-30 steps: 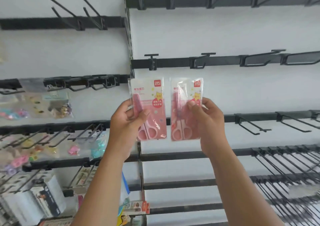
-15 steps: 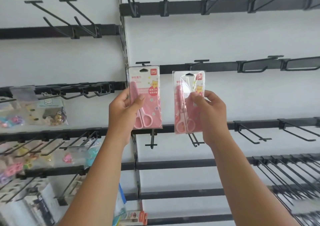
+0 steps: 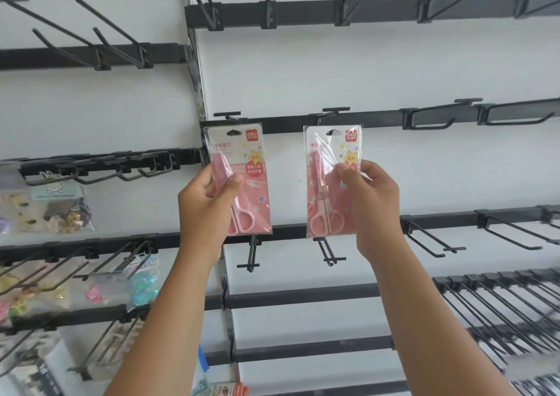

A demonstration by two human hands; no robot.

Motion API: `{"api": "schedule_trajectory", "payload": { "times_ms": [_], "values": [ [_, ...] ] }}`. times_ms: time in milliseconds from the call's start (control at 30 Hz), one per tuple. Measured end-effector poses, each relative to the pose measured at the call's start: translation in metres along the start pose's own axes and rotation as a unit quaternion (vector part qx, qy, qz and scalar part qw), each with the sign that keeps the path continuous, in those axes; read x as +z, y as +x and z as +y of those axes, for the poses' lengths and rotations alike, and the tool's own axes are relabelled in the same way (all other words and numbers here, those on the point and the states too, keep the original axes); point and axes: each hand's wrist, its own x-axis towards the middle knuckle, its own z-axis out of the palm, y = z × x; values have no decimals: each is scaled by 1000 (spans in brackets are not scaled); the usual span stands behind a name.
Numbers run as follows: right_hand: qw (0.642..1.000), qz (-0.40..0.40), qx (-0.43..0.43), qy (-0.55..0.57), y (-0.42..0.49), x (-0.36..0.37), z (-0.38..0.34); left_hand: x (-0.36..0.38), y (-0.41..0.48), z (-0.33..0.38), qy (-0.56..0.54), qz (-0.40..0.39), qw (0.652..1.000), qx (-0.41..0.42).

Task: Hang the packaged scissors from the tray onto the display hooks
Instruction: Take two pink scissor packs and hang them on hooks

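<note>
The left hand pinched one pack of pink scissors by its left edge, thumb across the front and fingers behind, so the pack stood upright above and to the right of the hand. Its hang hole sat just below a black display hook on the rail, not yet threaded on. The right hand pinched a second scissors pack from its right side, thumb and forefinger on the clear wrap near the middle, the pack upright to the left of the hand. Its hole lay just under a neighbouring hook. The two packs hung side by side, apart, at the same height. On the left panel, clear bags of small trinkets hung from lower hooks; what each held was too blurred to tell.
</note>
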Motion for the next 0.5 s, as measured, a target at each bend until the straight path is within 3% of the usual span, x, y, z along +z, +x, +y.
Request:
{"api": "schedule_trajectory", "payload": {
  "times_ms": [267,500],
  "values": [
    [1000,-13,5,-10,-2,-1,3,-4,-7,14,89,33,995,40],
    [1000,-10,0,-1,-3,1,0,3,8,2,73,9,997,-19]
  ]
}}
